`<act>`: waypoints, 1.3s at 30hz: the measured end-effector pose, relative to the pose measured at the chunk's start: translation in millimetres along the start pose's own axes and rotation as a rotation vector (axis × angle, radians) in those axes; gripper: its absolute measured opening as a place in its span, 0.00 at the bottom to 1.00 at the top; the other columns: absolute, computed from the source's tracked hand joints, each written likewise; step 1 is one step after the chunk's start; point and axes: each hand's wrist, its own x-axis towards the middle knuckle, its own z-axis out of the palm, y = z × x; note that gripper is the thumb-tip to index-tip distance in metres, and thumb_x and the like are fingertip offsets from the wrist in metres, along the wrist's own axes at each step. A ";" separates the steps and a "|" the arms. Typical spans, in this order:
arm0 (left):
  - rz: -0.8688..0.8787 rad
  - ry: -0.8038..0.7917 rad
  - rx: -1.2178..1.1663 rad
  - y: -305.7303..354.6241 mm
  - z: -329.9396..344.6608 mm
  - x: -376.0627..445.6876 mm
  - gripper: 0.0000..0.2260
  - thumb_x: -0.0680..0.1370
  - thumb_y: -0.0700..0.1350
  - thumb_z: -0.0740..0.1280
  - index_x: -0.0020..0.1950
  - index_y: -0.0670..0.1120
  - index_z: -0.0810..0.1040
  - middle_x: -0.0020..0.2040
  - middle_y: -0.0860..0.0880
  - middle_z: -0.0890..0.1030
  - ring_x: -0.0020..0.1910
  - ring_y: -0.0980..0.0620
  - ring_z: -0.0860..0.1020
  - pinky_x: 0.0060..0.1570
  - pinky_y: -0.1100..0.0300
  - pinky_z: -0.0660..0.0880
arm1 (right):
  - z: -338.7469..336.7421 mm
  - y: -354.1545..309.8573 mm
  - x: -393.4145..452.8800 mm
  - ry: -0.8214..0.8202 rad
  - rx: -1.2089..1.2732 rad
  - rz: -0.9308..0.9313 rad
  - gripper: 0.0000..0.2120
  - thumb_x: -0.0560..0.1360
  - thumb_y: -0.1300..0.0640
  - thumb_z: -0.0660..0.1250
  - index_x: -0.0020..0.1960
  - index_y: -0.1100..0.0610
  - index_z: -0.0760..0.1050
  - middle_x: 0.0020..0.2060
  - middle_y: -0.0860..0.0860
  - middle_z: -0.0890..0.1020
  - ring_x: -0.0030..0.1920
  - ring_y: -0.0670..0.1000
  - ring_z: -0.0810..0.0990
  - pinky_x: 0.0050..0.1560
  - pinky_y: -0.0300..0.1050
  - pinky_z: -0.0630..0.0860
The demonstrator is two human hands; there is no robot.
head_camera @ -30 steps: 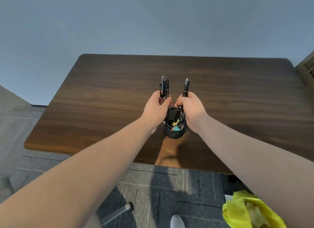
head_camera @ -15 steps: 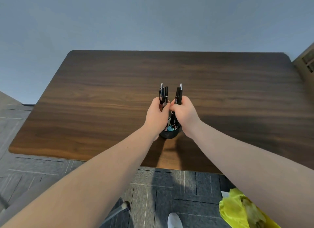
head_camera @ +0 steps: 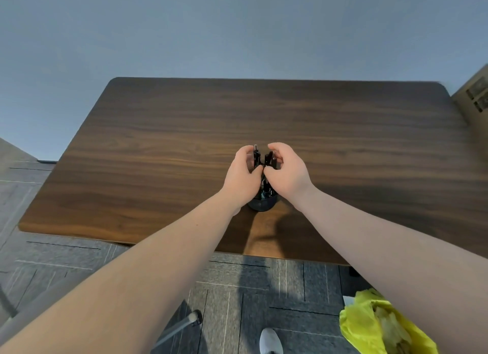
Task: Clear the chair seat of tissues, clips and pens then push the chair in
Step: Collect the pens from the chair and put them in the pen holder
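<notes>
A black round pen holder [head_camera: 262, 204] stands on the dark wooden desk [head_camera: 163, 148] near its front edge. Several black pens [head_camera: 257, 157] stand in it, their tops sticking up between my hands. My left hand [head_camera: 241, 178] grips the left group of pens. My right hand [head_camera: 286, 173] curls over the right group of pens [head_camera: 270, 159], fingers on their tops. The holder's inside is mostly hidden by my hands. The chair seat is out of view; only a grey chair leg [head_camera: 179, 327] shows at the bottom.
A yellow-green bag [head_camera: 380, 330] holding crumpled tissues sits on the floor at bottom right. A white shoe tip [head_camera: 270, 341] is below the desk edge. Grey carpet tiles [head_camera: 250, 287] cover the floor. A beige cabinet [head_camera: 475, 95] stands at the right.
Both hands have pushed the pens down into the holder, so less pen length shows above them. My right hand has shifted from gripping the side to curling over the pen tops.
</notes>
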 end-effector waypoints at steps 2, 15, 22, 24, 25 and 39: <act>0.021 -0.013 0.042 2.6 -4.4 -5.9 0.23 0.79 0.38 0.61 0.73 0.49 0.63 0.71 0.50 0.71 0.70 0.52 0.69 0.71 0.50 0.67 | -2.6 1.0 -4.1 0.005 -0.084 -0.052 0.26 0.75 0.65 0.63 0.72 0.56 0.65 0.70 0.52 0.71 0.70 0.52 0.69 0.70 0.46 0.66; 0.032 -0.123 0.486 -27.4 -75.1 -86.4 0.28 0.80 0.47 0.62 0.78 0.47 0.55 0.78 0.45 0.55 0.76 0.46 0.58 0.74 0.53 0.58 | 11.7 -15.2 -83.9 0.022 -0.361 -0.173 0.28 0.77 0.57 0.63 0.75 0.52 0.60 0.76 0.51 0.61 0.76 0.52 0.60 0.73 0.51 0.62; 0.061 -0.129 0.570 -65.2 -139.2 -177.1 0.28 0.80 0.48 0.61 0.78 0.48 0.54 0.78 0.46 0.54 0.76 0.45 0.58 0.74 0.52 0.58 | 57.0 -35.8 -185.4 -0.009 -0.418 -0.171 0.29 0.78 0.53 0.63 0.76 0.50 0.56 0.77 0.51 0.60 0.76 0.52 0.60 0.73 0.51 0.62; 0.072 -0.157 0.624 -77.3 -154.8 -202.1 0.29 0.80 0.49 0.61 0.78 0.49 0.53 0.79 0.46 0.53 0.77 0.45 0.55 0.74 0.51 0.57 | 71.9 -39.9 -214.0 -0.040 -0.437 -0.170 0.30 0.78 0.51 0.62 0.77 0.48 0.54 0.77 0.51 0.59 0.76 0.51 0.59 0.73 0.52 0.62; 0.072 -0.168 0.657 -84.8 -164.2 -215.0 0.29 0.80 0.50 0.61 0.78 0.49 0.53 0.79 0.46 0.52 0.78 0.45 0.53 0.75 0.51 0.57 | 80.5 -42.4 -229.6 -0.056 -0.443 -0.170 0.30 0.78 0.50 0.62 0.77 0.48 0.54 0.77 0.50 0.58 0.76 0.51 0.58 0.73 0.52 0.62; -0.015 -0.079 0.826 -119.2 -249.1 -378.3 0.29 0.80 0.53 0.59 0.78 0.48 0.52 0.79 0.45 0.51 0.78 0.45 0.51 0.76 0.50 0.53 | 146.0 -67.3 -374.2 -0.212 -0.465 -0.263 0.30 0.79 0.47 0.60 0.77 0.48 0.52 0.77 0.50 0.58 0.77 0.51 0.55 0.75 0.53 0.59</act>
